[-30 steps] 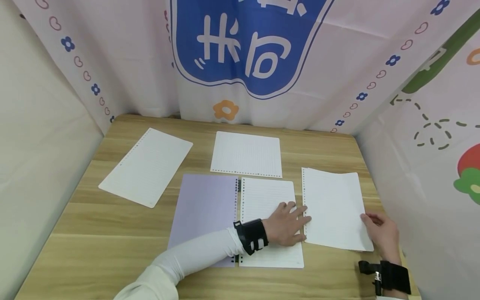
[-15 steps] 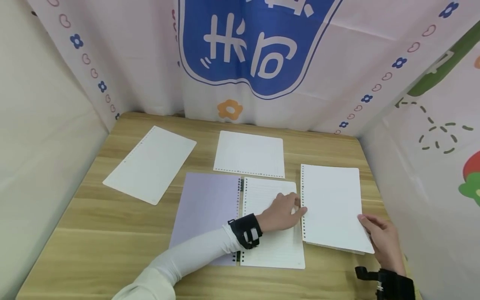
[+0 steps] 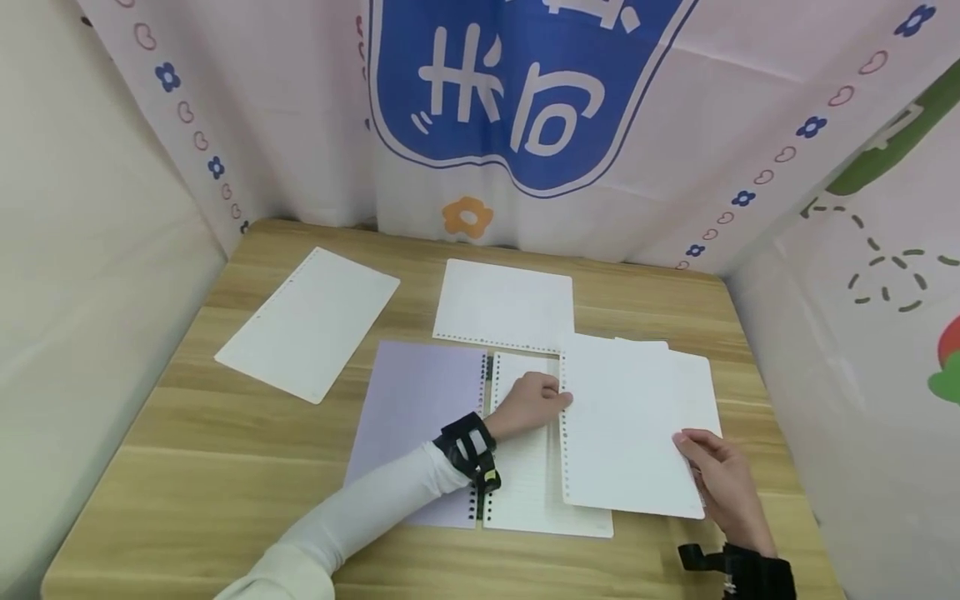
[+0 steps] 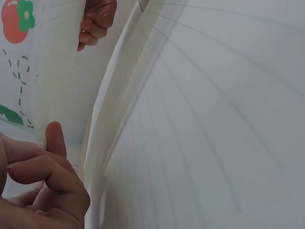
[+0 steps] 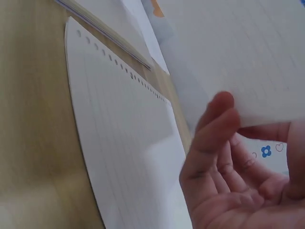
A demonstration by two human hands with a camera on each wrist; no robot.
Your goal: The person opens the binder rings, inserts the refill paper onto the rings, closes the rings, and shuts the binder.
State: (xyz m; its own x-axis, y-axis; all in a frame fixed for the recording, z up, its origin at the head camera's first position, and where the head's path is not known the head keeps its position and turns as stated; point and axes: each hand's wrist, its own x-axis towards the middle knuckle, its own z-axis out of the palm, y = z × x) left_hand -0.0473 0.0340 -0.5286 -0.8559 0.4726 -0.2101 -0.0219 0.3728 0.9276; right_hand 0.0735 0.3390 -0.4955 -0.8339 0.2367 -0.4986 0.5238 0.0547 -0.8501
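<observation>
A white loose-leaf sheet (image 3: 622, 433) with punched holes down its left side is raised between both hands. My left hand (image 3: 527, 405) pinches its left edge, thumb on top. My right hand (image 3: 726, 485) pinches the right edge between thumb and fingers. Beneath the sheet, an open ring binder notebook shows its lilac cover (image 3: 420, 408) and a lined right page (image 3: 517, 500), partly hidden. Other loose-leaf paper (image 3: 697, 387) lies on the table to the right, partly covered by the raised sheet; its ruled face and holes (image 5: 128, 143) show in the right wrist view.
One slanted loose sheet (image 3: 311, 325) lies at the back left of the wooden table (image 3: 187, 467). Another sheet (image 3: 502, 304) lies sideways behind the notebook. Printed cloth (image 3: 315, 125) hangs along the table's back edge, with more cloth at both sides.
Both hands have taken hold of the top sheet from the right-hand paper, lifted it and carried it left over the notebook page. My left hand went from spread fingers to a pinch.
</observation>
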